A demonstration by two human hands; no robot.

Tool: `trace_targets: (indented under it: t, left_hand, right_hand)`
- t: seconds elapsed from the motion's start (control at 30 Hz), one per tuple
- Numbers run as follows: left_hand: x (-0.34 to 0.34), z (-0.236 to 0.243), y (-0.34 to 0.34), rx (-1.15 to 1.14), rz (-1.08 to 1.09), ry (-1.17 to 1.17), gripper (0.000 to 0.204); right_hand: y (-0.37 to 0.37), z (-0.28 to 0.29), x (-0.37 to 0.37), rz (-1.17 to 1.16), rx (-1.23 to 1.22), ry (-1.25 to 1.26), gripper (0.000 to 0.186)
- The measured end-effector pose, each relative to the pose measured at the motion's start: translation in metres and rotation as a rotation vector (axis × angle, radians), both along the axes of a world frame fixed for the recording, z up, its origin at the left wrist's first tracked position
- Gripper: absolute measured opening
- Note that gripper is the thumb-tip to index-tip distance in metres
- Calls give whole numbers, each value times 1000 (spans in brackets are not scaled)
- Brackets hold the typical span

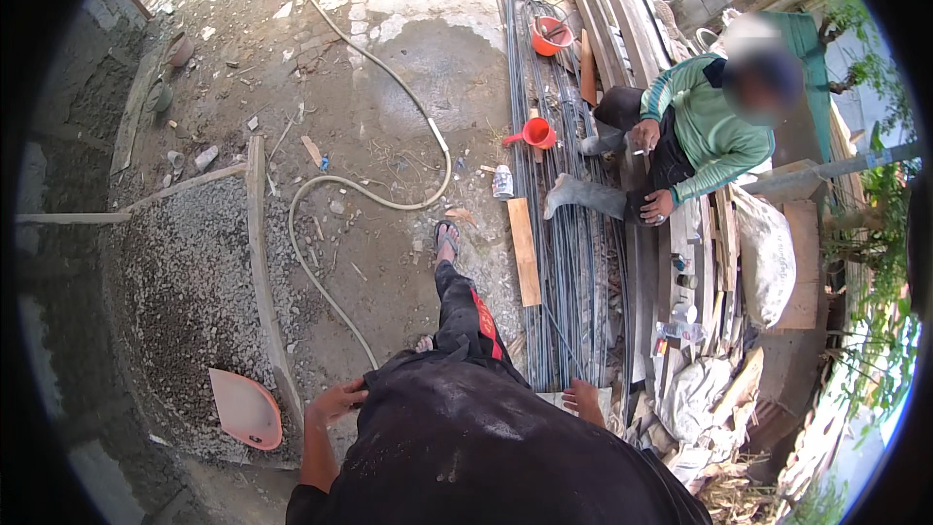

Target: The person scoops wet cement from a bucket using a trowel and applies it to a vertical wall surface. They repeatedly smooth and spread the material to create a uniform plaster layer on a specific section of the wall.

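Left hand [337,401] and right hand [583,399] are flanking the shirt [457,437].
The left is curling loosely, fingertips partly hidden, so I cannot tell its hold; the right is hanging loosely open, showing nothing held. Rods [569,301] are lying beyond it, near ends obscured; leftward, a tub [246,410] is sitting on gravel [185,282].

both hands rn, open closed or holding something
Left hand: beside the dark shirt; open or closed, cannot tell.
Right hand: looks loosely open, nothing visible in it.
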State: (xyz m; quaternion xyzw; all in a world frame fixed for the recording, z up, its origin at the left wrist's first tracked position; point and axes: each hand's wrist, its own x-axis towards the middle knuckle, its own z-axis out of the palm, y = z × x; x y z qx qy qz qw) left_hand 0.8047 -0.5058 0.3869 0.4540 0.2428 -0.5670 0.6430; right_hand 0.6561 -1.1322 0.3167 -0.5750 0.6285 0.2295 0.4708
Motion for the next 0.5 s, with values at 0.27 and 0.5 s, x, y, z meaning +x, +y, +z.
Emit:
trace_targets:
  t: [0.27, 0.5]
  left_hand:
    - [116, 14, -62, 527, 125, -210, 68]
    - [131, 50, -39, 67, 680, -259, 79]
  right_hand:
    - [7, -53, 382, 248, 129, -270, 37]
    - [88, 23, 687, 637, 214, -714, 34]
